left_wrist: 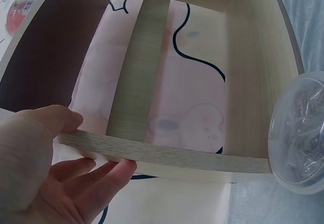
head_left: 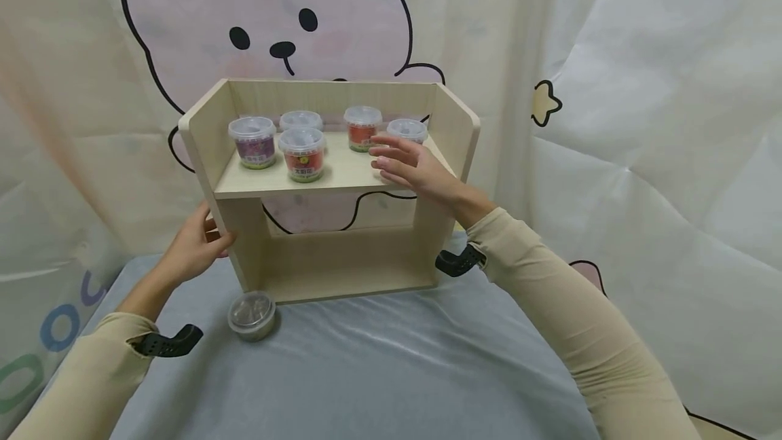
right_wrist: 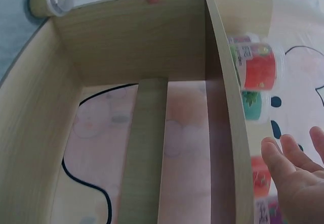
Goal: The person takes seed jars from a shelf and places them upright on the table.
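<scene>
head view: can see the right grip (head_left: 418, 168) at the right end of the upper shelf (head_left: 342, 170), fingers apart and nearly straight, with nothing visibly clamped between them. can place the nearest lidded cup (head_left: 408, 129) just beyond those fingers, near the right side panel (head_left: 455, 129), standing upright, its axis vertical and crossing the leftward line of the fingers. would judge this closeness and crossing the relation to mind, with the right grip plainly nearer than the left. can find the left grip (head_left: 198, 243) well apart from that cup, below shelf level, clamped on the left side panel (head_left: 210, 138), thumb on one face and fingers on the other in the left wrist view. can spot a short lidded tub (head_left: 252, 316) on the blue cloth (head_left: 366, 379), just beside the lower left corner, nearer the left grip. cannot tell contact from a close pass at the right fingers, with most of the cup's body and label hidden behind the hand. can make out little beyond the lid of the rear cup (head_left: 301, 120), mostly blocked by a red-labelled cup (head_left: 304, 158). must allow also for cropping in the right wrist view, with the right grip cut off at the frame's edge.
</scene>
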`<move>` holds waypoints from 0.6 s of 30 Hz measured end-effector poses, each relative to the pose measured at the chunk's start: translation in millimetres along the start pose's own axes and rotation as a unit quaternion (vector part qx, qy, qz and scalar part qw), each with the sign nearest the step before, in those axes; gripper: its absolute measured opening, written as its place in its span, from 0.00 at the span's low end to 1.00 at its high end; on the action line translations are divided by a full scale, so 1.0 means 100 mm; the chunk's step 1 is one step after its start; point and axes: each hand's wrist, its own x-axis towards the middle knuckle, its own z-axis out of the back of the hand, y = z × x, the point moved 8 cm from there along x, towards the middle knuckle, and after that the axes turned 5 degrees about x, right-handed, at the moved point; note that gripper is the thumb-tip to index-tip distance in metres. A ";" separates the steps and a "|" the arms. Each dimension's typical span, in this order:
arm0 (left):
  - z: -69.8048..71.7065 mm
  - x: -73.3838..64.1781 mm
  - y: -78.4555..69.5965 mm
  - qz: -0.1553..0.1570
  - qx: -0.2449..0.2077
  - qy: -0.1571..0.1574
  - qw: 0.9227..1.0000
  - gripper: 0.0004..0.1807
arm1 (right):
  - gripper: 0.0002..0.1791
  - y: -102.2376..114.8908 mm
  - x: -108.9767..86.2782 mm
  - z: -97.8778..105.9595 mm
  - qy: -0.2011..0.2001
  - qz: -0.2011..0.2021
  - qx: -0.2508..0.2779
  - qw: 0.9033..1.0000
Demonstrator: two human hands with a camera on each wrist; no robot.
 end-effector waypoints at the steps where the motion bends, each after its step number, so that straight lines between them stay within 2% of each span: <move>1: 0.00 0.00 0.00 -0.001 0.000 0.001 1.000 0.45 | 0.32 0.01 0.03 -0.03 0.004 0.002 0.001 1.000; 8: -0.02 0.01 -0.01 0.006 0.000 0.010 1.000 0.44 | 0.32 0.03 0.25 -0.23 0.008 0.001 -0.007 1.000; 14: 0.01 -0.02 0.00 0.012 0.000 0.007 1.000 0.44 | 0.33 -0.04 0.46 -0.38 0.000 -0.022 -0.001 1.000; 18: 0.00 -0.01 0.00 0.010 0.000 0.008 1.000 0.44 | 0.33 -0.10 0.57 -0.44 -0.005 -0.027 -0.023 0.999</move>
